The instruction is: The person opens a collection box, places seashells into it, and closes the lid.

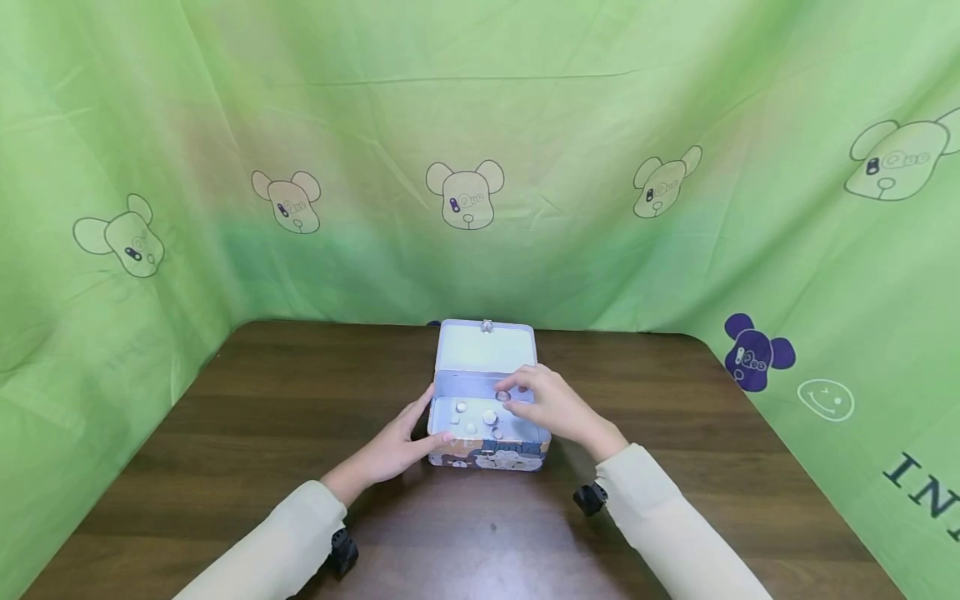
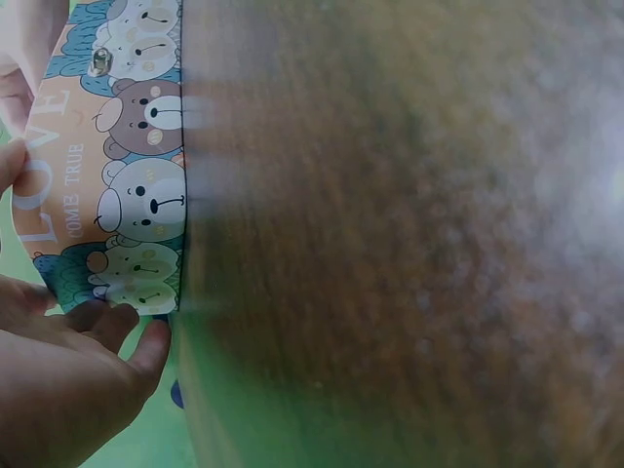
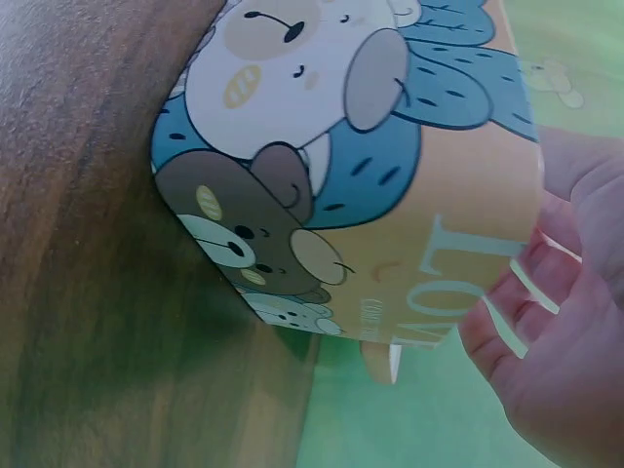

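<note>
A small tin box (image 1: 487, 457) with a hinged lid (image 1: 486, 346) stands open on the table, its front printed with cartoon bears and "LOVE". My left hand (image 1: 392, 448) grips the box's left side, the thumb over the front rim and the fingers along the side wall. Over the right half of the box, my right hand (image 1: 553, 405) pinches a small round clear piece (image 1: 502, 396) between thumb and index finger. Several small round whitish pieces, among them a larger one (image 1: 490, 417), lie on the pale inside. In the left wrist view, left fingers (image 2: 107, 327) touch the box end.
The brown wooden table (image 1: 300, 392) spreads around the box. A green curtain (image 1: 360, 275) with printed bear heads hangs behind and along both sides. The raised lid, with a metal clasp (image 1: 487, 326), stands up at the back. A black device (image 1: 590, 498) sits at the right wrist.
</note>
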The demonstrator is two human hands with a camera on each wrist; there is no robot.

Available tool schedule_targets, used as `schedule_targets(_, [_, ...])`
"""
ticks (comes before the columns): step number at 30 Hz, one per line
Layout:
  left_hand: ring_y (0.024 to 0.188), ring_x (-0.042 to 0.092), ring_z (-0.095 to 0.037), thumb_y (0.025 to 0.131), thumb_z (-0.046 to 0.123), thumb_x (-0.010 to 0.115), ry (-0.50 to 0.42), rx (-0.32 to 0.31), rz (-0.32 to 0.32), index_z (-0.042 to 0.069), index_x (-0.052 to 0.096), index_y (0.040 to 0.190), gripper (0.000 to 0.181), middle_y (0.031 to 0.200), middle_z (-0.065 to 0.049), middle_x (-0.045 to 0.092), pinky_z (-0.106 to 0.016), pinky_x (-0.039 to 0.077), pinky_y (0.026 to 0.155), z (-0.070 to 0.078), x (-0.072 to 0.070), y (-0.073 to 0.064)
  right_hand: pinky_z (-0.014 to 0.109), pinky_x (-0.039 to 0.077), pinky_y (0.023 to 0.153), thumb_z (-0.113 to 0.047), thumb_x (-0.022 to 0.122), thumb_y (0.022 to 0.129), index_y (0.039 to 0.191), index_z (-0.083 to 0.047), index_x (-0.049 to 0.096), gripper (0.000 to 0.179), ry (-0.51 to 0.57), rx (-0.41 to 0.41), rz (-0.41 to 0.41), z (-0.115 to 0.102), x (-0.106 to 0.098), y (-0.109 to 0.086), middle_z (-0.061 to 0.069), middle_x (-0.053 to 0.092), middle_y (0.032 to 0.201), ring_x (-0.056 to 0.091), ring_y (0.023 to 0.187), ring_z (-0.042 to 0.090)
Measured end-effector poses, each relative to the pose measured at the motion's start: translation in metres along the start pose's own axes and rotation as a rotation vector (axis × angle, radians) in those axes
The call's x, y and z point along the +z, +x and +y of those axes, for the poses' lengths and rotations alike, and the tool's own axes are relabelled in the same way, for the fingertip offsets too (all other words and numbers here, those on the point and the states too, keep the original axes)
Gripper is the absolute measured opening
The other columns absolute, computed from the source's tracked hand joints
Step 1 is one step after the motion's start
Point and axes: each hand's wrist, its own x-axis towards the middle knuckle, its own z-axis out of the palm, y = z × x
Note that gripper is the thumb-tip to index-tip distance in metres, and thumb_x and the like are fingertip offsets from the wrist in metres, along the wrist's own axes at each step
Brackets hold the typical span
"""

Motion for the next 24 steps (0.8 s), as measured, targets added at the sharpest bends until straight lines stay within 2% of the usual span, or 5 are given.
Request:
schedule_targets(12, [0.149,0.016,-0.033,0.096,0.043,0.067,-0.004,0.003,0.005,0.019,0.011,0.163,0.091,0.165,-0.011,0.014,-0.061,0.020,0.114,-0.0019,-0.0002,0.0009,0.043,0.049,0.086,-0.008,0.076,0.088,0.114,-0.008,0.074,0.026,-0.047,0.016,-0.013,0.0001,0.0064,0.0018,0.003,0.069,0.109,0.060,0.097,0.023])
schedule_targets(24, [0.149,0.016,-0.033,0.096,0.044,0.067,0.004,0.002,0.000,0.019,0.010,0.163,0.091,0.165,-0.011,0.014,-0.060,0.020,0.114,-0.0012,-0.0005,-0.0003,0.044,0.048,0.087,-0.008,0.074,0.089,0.115,-0.009,0.074,0.027,-0.054,-0.004,-0.025,-0.0017,-0.0019,-0.0045,0.003,0.068,0.110,0.060,0.099,0.026])
